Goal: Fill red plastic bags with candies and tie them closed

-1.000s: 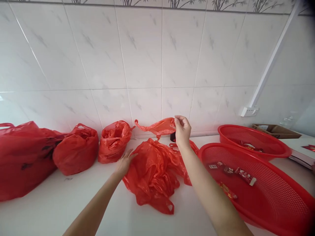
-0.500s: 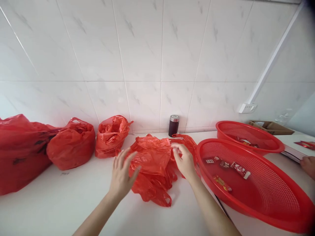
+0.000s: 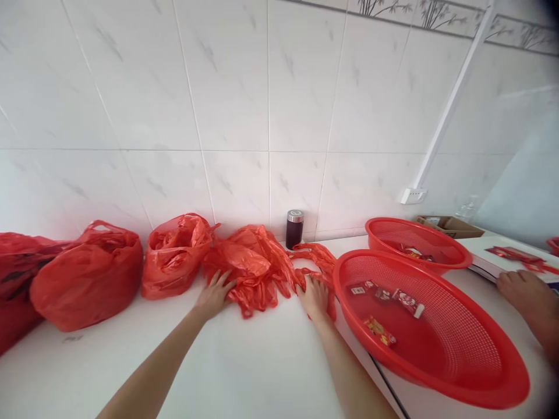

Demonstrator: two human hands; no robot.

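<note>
A loose heap of thin red plastic bags (image 3: pixel 248 262) lies on the white table by the wall. My left hand (image 3: pixel 213 295) rests at the heap's front left edge, fingers spread, touching the plastic. At the right side, my right hand (image 3: pixel 313 295) lies on a smaller crumpled red bag (image 3: pixel 321 256), its fingers bent over the plastic; the fingertips are partly hidden. Left of the heap stand a stuffed red bag (image 3: pixel 174 262) and a rounder, fuller one (image 3: pixel 94 276).
A dark bottle (image 3: pixel 294 230) stands against the wall. At right are a large red basket (image 3: pixel 458 326) with several wrapped snacks, a second red basket (image 3: pixel 419 233) and a cardboard box (image 3: pixel 454 227). Another person's hand (image 3: pixel 524 294) is at the far right.
Both my hands have come down from above the bags onto the plastic and the table. The heap has shifted toward the wall and left, and is more bunched. The view has turned right.
</note>
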